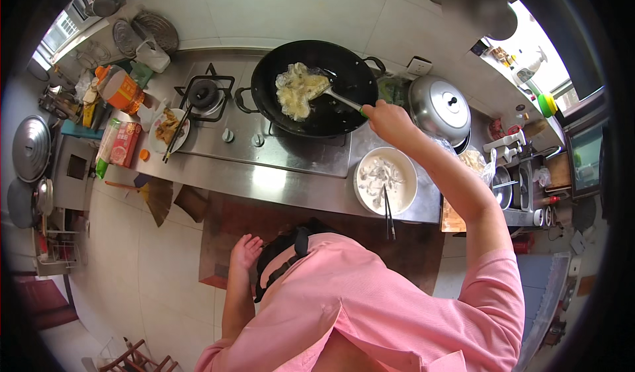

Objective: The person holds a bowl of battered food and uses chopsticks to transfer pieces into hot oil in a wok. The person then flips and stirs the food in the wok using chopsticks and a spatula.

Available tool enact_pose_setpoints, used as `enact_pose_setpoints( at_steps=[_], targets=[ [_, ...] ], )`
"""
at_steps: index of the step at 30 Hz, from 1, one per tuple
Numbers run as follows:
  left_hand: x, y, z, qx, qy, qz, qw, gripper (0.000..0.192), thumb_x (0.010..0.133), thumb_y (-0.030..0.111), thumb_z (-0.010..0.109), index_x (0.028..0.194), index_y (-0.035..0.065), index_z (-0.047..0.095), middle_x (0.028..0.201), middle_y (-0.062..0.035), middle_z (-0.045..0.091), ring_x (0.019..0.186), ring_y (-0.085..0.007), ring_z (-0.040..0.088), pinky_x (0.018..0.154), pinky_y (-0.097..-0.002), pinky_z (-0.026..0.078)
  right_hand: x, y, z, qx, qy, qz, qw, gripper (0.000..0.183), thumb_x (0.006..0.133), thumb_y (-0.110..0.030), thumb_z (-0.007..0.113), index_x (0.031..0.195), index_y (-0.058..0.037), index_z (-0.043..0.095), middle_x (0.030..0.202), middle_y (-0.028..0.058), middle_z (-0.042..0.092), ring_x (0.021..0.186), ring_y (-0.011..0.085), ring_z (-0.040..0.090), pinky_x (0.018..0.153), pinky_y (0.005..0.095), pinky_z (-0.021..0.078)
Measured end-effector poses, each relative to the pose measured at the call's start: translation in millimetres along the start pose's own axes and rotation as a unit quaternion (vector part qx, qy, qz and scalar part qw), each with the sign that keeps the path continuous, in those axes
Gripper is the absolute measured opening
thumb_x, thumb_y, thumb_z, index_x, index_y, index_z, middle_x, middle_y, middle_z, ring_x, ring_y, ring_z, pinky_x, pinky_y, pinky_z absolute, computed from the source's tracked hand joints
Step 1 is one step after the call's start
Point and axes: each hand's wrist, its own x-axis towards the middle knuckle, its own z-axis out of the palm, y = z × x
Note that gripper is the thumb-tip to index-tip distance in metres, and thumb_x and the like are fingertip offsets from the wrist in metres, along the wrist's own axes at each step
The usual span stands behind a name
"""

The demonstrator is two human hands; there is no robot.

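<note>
My right hand [388,120] is closed around the green handle end of a metal spatula [346,98]. The spatula's head meets pale yellow battered food [300,92] in oil in a black two-handled wok [342,121], which sits on the stove's right side. Below my right forearm stands a white bowl [358,191] of creamy batter with grey-white pieces, dark chopsticks resting in it and over its rim. My left hand [246,251] hangs before the counter, fingers loosely apart, holding nothing. On the left, a plate [155,144] bears browned fried food, with chopsticks [177,133] laid across it.
An unlit-looking burner [203,94] is left of the wok. An oil bottle [121,90], a red box [125,144] and an orange cap [144,154] lie around the plate. A domed metal lid [440,109] stands right of the wok, and a wooden board [453,219] is near the sink [522,188].
</note>
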Motion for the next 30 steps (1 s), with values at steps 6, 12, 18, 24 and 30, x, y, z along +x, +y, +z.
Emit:
enact_pose_setpoints(
  at_steps=[6, 12, 18, 24, 30],
  targets=[
    [-3, -1, -7, -0.018, 0.0, -0.007, 1.0, 0.026, 0.089, 0.03, 0.049, 0.107, 0.0109, 0.045, 0.102, -0.0138, 0.058, 0.09, -0.0278, 0.059, 0.07, -0.0408, 0.051, 17, 22, -17, -0.021, 0.022, 0.007, 1.0, 0.02, 0.076, -0.015, 0.055, 0.096, -0.0124, 0.057, 0.086, 0.0147, 0.055, 0.075, 0.0313, 0.061, 0.062, 0.0417, 0.0494],
    [-3, -1, -9, -0.001, 0.016, -0.011, 1.0, 0.028, 0.089, 0.03, 0.048, 0.109, 0.0106, 0.044, 0.103, -0.0138, 0.057, 0.093, -0.0281, 0.059, 0.072, -0.0403, 0.05, 2, 42, -63, -0.059, 0.007, 0.026, 0.998, 0.024, 0.075, -0.018, 0.058, 0.099, -0.0144, 0.059, 0.09, 0.011, 0.056, 0.083, 0.0297, 0.059, 0.068, 0.0413, 0.0477],
    [-3, 2, 8, 0.031, 0.004, -0.015, 0.999, 0.025, 0.088, 0.032, 0.049, 0.105, 0.0122, 0.047, 0.104, -0.0138, 0.058, 0.095, -0.0268, 0.058, 0.075, -0.0401, 0.047, -35, 46, -108, -0.029, 0.02, 0.043, 0.998, 0.031, 0.075, -0.02, 0.058, 0.106, -0.016, 0.061, 0.09, 0.0122, 0.056, 0.084, 0.0303, 0.057, 0.073, 0.0406, 0.0453],
    [6, 3, 10, 0.029, -0.025, -0.019, 0.999, 0.024, 0.088, 0.031, 0.05, 0.103, 0.012, 0.049, 0.104, -0.014, 0.058, 0.095, -0.0272, 0.058, 0.075, -0.0399, 0.047, -58, 35, -113, -0.008, -0.025, 0.031, 0.999, 0.029, 0.074, -0.019, 0.059, 0.102, -0.0147, 0.062, 0.085, 0.0141, 0.057, 0.083, 0.0306, 0.057, 0.073, 0.0407, 0.0449],
    [11, 3, 3, 0.024, -0.034, -0.019, 0.999, 0.025, 0.088, 0.031, 0.05, 0.104, 0.0116, 0.049, 0.104, -0.0149, 0.058, 0.096, -0.028, 0.057, 0.075, -0.0407, 0.047, -57, 22, -109, 0.02, -0.075, 0.04, 0.996, 0.03, 0.074, -0.019, 0.057, 0.103, -0.0143, 0.062, 0.086, 0.0145, 0.057, 0.083, 0.0312, 0.057, 0.074, 0.0416, 0.0446]
  ],
)
